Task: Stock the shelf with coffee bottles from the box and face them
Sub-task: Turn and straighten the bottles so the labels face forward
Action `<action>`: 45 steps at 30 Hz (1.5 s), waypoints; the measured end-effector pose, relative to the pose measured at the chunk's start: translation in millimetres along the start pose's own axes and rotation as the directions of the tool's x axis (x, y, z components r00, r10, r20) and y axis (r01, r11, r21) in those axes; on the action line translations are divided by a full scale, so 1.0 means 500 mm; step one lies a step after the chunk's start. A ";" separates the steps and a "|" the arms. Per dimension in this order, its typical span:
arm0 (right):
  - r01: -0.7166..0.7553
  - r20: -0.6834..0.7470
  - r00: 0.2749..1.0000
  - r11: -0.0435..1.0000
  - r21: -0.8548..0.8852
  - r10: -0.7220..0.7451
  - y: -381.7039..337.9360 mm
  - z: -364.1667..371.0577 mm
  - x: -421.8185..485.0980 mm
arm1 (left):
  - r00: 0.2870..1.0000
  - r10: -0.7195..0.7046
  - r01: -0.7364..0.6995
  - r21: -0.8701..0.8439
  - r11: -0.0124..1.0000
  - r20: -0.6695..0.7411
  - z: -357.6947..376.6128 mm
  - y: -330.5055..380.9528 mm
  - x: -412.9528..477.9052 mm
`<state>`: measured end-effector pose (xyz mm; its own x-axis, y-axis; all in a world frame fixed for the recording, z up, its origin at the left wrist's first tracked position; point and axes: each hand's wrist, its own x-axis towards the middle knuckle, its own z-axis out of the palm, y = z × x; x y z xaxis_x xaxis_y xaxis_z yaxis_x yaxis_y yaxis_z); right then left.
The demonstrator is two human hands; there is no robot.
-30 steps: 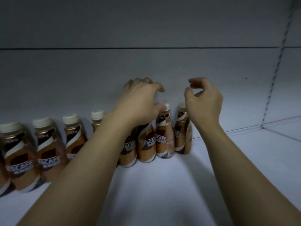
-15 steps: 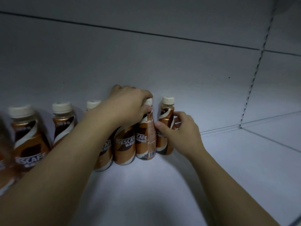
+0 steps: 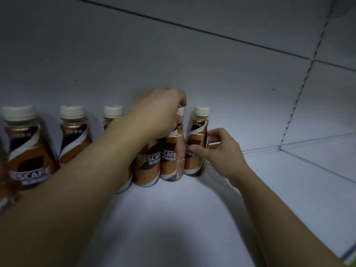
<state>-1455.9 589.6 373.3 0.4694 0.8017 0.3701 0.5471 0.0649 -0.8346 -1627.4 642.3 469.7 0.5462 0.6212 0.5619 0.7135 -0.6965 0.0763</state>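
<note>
A row of brown coffee bottles with cream caps stands along the back of the white shelf (image 3: 173, 218). My left hand (image 3: 156, 114) is closed over the cap of the second bottle from the right (image 3: 172, 157), whose label is turned partly sideways. My right hand (image 3: 221, 151) grips the body of the rightmost bottle (image 3: 195, 151), thumb on its front and fingers behind it. A third bottle (image 3: 147, 162) stands just left of these, partly behind my left forearm. More bottles (image 3: 74, 135) line up to the left. The box is out of sight.
The white back panel (image 3: 192, 64) rises right behind the bottles. A slotted upright (image 3: 300, 83) and a shelf joint lie to the right, with bare shelf floor beyond the last bottle and in front of the row.
My right hand came down from above and took hold of the rightmost bottle's body. My left hand stayed on the neighbouring bottle's cap, and that bottle's label turned. The view shifted left.
</note>
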 end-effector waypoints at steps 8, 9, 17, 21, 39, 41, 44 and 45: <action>-0.048 0.144 0.989 0.957 0.286 0.007 0.009 -0.011 0.004 | 0.997 -0.022 0.025 0.045 0.999 -0.071 0.008 0.007 0.004; -0.055 0.162 0.987 0.945 0.322 0.002 0.009 -0.013 0.004 | 0.996 -0.021 0.026 0.054 0.998 -0.090 0.010 0.008 0.003; 0.009 0.214 0.976 0.983 0.186 -0.050 0.017 -0.015 0.002 | 0.995 0.010 0.003 0.124 0.992 -0.103 0.020 0.003 0.006; 0.022 0.130 0.991 0.997 0.069 -0.031 0.021 -0.008 0.005 | 0.993 0.052 -0.057 0.048 0.997 0.109 -0.010 -0.013 0.004; 0.081 0.197 0.977 0.997 0.013 -0.082 0.017 -0.014 0.005 | 0.997 0.068 -0.063 0.097 0.993 -0.046 0.011 -0.011 0.001; 0.097 0.212 0.973 0.995 -0.001 -0.095 0.016 -0.011 -0.001 | 0.997 0.076 -0.074 0.064 0.995 -0.026 0.007 -0.012 -0.007; 0.124 0.226 0.964 0.989 0.084 -0.140 0.002 -0.003 -0.016 | 0.997 0.069 -0.071 0.099 0.993 0.026 -0.008 -0.018 -0.022; 0.127 0.205 0.967 0.985 0.119 -0.150 -0.001 0.001 -0.019 | 0.998 0.038 -0.043 0.119 0.992 0.049 -0.018 -0.022 -0.027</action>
<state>-1460.9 582.0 370.1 0.2298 0.8876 0.3991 0.5157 0.2367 -0.8234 -1646.8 638.5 468.5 0.5936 0.6112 0.5235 0.7362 -0.6752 -0.0463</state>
